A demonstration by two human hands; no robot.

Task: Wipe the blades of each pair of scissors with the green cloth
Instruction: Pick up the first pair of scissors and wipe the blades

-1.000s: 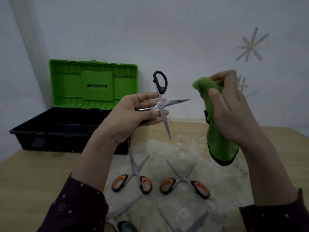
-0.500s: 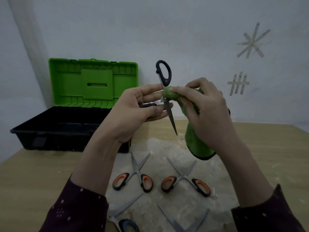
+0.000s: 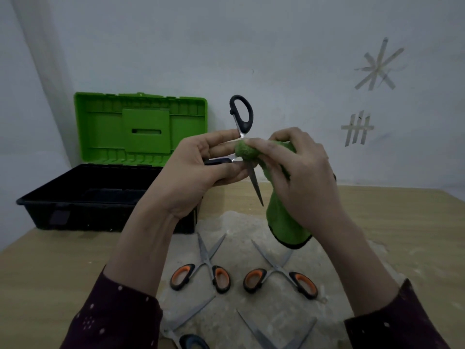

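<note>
Black-handled scissors [image 3: 248, 116] gripped open in left hand [image 3: 198, 170] above tabletop [image 3: 50, 273], one blade pointing down. Green cloth [image 3: 284, 222] pinched in right hand [image 3: 302, 172], bunched end against the pivot, rest hanging. Behind left, open toolbox [image 3: 100, 212], contents too dark to tell. Below, left orange-handled pair [image 3: 207, 261] and right orange-handled pair [image 3: 274, 267], spread open; two more pairs at bottom edge.

Nearest black-handled scissors [image 3: 193, 341] partly off bottom edge

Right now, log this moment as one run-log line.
left hand: holds black-handled scissors, blades apart | right hand: pinches green cloth on one blade | table: four more scissors | toolbox: open
</note>
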